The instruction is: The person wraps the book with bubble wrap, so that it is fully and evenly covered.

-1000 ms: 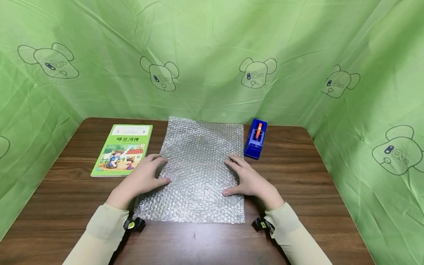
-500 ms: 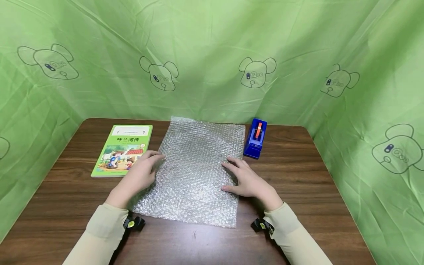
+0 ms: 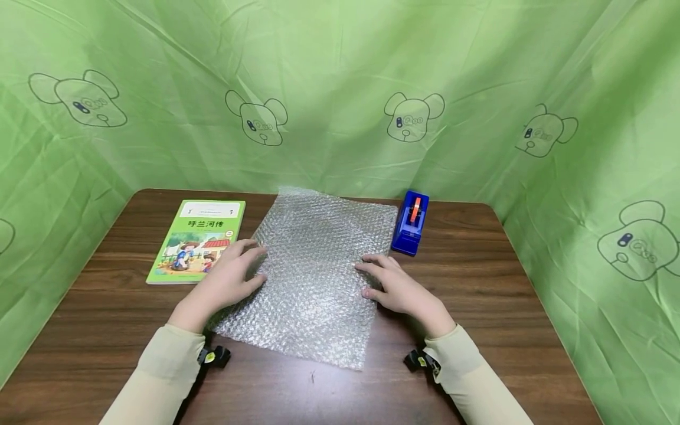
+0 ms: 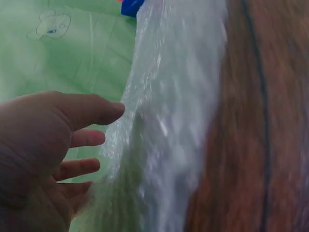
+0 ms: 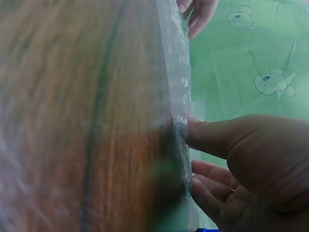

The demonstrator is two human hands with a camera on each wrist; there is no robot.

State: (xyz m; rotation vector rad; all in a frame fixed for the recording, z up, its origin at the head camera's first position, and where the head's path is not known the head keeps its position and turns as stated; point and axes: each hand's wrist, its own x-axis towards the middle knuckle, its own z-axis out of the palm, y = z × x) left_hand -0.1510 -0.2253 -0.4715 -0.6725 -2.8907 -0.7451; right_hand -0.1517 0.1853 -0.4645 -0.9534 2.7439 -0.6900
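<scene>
A sheet of clear bubble wrap (image 3: 313, 277) lies at a slant on the table in the head view. My left hand (image 3: 228, 277) is at its left edge, fingers spread and gently bent, with the thumb apart from the fingers. At the right edge, my right hand (image 3: 404, 292) touches the sheet with its fingertips and thumb. Neither hand is closed around it. The left wrist view shows my left thumb (image 4: 101, 110) beside the bubble wrap (image 4: 169, 96). In the right wrist view, my right thumb (image 5: 212, 135) meets the sheet's edge (image 5: 181, 96).
A green picture-covered book (image 3: 196, 242) lies left of the sheet, partly behind my left hand. Close to the sheet's right back corner stands a blue tape dispenser (image 3: 410, 224) with an orange core. Green cloth (image 3: 340, 88) hangs behind the brown wooden table (image 3: 478, 283).
The bubble wrap has turned clockwise: its back end has shifted right and its front end left. Both hands have moved slightly at its edges. The book and tape dispenser have stayed put.
</scene>
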